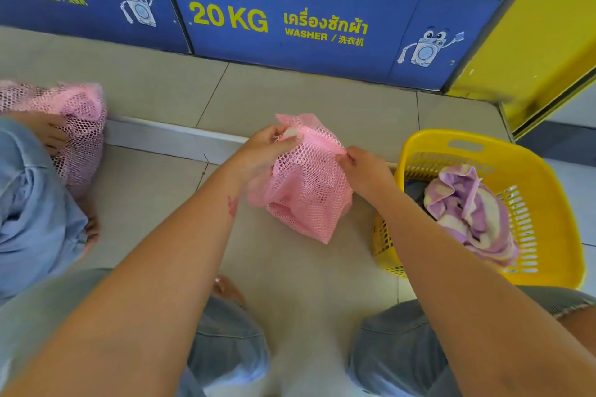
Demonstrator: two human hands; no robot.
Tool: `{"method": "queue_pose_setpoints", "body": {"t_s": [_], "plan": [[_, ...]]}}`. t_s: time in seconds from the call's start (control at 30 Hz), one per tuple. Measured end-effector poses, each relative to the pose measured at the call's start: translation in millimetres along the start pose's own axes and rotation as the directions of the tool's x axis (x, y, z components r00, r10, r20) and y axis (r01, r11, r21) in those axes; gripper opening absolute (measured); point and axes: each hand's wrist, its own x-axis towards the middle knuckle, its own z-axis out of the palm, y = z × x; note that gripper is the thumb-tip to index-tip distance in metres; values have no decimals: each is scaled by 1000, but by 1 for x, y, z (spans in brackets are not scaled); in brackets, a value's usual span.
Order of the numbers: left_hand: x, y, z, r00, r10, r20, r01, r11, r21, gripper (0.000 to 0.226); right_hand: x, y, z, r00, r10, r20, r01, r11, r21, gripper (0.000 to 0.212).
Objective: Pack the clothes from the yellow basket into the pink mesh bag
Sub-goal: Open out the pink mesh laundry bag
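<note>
I hold a pink mesh bag point(306, 184) up in front of me over the tiled floor. My left hand point(266, 151) pinches its top edge at the upper left, by a small white toggle. My right hand point(364, 171) grips the bag's right edge. The bag hangs limp and looks almost empty. To the right stands the yellow basket point(548, 190) on the floor. In it lies a purple and cream striped cloth point(471, 213) over a darker garment point(416, 193).
A second person in pale blue trousers point(35, 213) crouches at the left, a hand on another pink mesh bag point(77, 113). Blue washer panels point(290, 3) line the wall ahead, a yellow panel point(541, 42) at the right. My knees point(400, 351) are at the bottom.
</note>
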Motion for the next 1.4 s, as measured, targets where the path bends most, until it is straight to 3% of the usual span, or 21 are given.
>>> {"method": "queue_pose_setpoints", "body": {"t_s": [0.07,0.2,0.37,0.5,0.7,0.93,1.03,1.13,1.2,1.3,1.4], "plan": [[-1,-1,2,1000,16,-16,-16,999,-42,32,-5,-5,0,997,-31,-68,33,999,38,24],[0,-2,8,997,70,-40,-67,995,73,23,-15,-28,-5,941,-133,-310,200,961,193,21],[-1,-1,13,993,85,-76,-77,991,112,16,-18,-45,-2,979,-71,-190,144,902,407,23],[-1,-2,10,990,101,-99,-86,986,145,17,-18,-38,4,982,-79,-171,141,912,386,10],[-1,1,10,982,132,-138,-103,975,197,15,-18,-40,4,977,-128,-172,176,936,303,8],[-4,12,-30,898,288,-332,-164,921,354,16,-6,-21,-8,981,-36,-189,60,991,120,12],[-8,0,-52,845,373,-384,-51,770,636,7,-4,-15,-9,978,-47,-203,69,992,103,13],[-12,-18,-49,842,450,-298,53,480,876,23,-5,-24,-6,971,-132,-199,157,981,113,13],[-14,-23,-36,835,518,-186,-16,361,932,36,-6,-30,-4,962,-194,-194,215,973,90,13],[-13,-23,-11,852,519,68,-229,254,940,50,-10,-35,-2,938,-292,-186,306,951,52,12],[-8,-24,13,832,522,187,-332,198,922,43,-13,-36,-2,915,-355,-190,371,927,52,10]]}}
